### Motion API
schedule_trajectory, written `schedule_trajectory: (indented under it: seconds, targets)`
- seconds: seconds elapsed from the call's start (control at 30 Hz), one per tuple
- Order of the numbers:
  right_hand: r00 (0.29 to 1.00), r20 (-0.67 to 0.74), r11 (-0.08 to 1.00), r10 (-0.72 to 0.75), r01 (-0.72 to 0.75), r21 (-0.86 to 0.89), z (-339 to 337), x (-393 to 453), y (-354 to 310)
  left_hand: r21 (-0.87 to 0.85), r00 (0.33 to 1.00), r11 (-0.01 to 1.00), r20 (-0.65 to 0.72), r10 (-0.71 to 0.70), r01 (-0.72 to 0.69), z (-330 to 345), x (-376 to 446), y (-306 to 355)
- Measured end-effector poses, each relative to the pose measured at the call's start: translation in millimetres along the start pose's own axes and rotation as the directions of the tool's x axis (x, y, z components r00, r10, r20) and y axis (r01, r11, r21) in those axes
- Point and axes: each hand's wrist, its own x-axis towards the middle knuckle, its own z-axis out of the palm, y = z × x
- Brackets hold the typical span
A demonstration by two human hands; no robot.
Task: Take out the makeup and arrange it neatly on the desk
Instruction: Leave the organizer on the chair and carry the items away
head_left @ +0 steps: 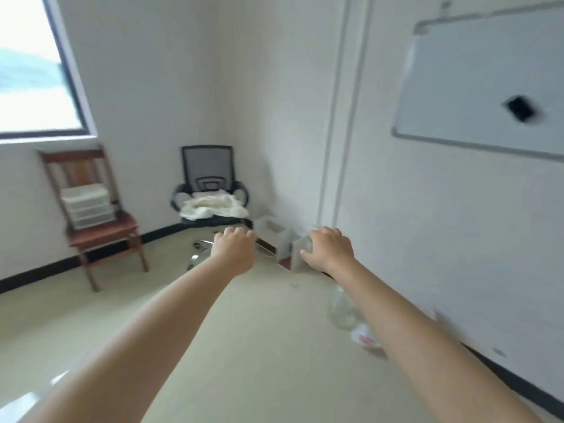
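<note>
The view is blurred by motion. Both my arms reach out over a pale desk [244,346]. My right hand [328,248] grips a small white box [296,257] at the desk's far end, with fingers curled over its top and the thumb on its near face. A second white box [273,235] stands just left of it. My left hand [235,248] hovers beside that box with its fingers curled downward; whatever lies under the palm is hidden. No makeup item can be made out.
A clear bottle [341,309] and a crumpled packet with red print [364,337] lie on the desk under my right forearm, by the wall. Beyond the desk stand a black office chair [207,175] holding white cloth and a wooden chair [100,233] bearing white drawers. A whiteboard [476,80] hangs on the right.
</note>
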Motion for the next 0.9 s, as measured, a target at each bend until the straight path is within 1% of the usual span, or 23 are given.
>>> schedule_trajectory:
  seconds: [0.1, 0.2, 0.3, 0.4, 0.5, 0.57, 0.7, 0.77, 0.9]
  targets:
    - [0.985, 0.008, 0.984, -0.174, 0.173, 0.038, 16, 87, -58, 0.044, 0.994, 0.993, -0.004, -0.112, 0.112, 3, 41, -68]
    - [0.944, 0.026, 0.941, -0.329, 0.325, 0.1, 41, 149, -126, 0.069, 0.975, 0.973, -0.009, -0.22, 0.22, 11, 68, -131]
    - [0.894, 0.052, 0.891, -0.444, 0.435, 0.13, 75, 198, -190, 0.109, 0.94, 0.935, 0.008, -0.34, 0.337, 30, 89, -193]
    - [0.852, 0.074, 0.85, -0.519, 0.505, 0.151, 108, 248, -248, 0.098, 0.892, 0.889, 0.025, -0.451, 0.447, 55, 114, -255]
    - [0.813, 0.089, 0.814, -0.576, 0.56, 0.154, 135, 304, -302, 0.098, 0.854, 0.851, 0.019, -0.519, 0.515, 77, 151, -318]
    - [0.802, 0.039, 0.797, -0.596, 0.585, 0.147, 144, 349, -339, 0.083, 0.822, 0.819, -0.022, -0.568, 0.568, 85, 183, -364]
    - [0.809, -0.08, 0.795, -0.582, 0.587, 0.156, 150, 440, -406, 0.034, 0.748, 0.751, -0.129, -0.651, 0.659, 91, 250, -453]
    - [0.802, -0.114, 0.786, -0.587, 0.597, 0.159, 153, 485, -435, 0.045, 0.74, 0.745, -0.164, -0.652, 0.666, 97, 284, -490]
    - [0.798, -0.153, 0.776, -0.584, 0.603, 0.183, 170, 568, -490, 0.068, 0.747, 0.751, -0.192, -0.636, 0.657, 122, 349, -554]
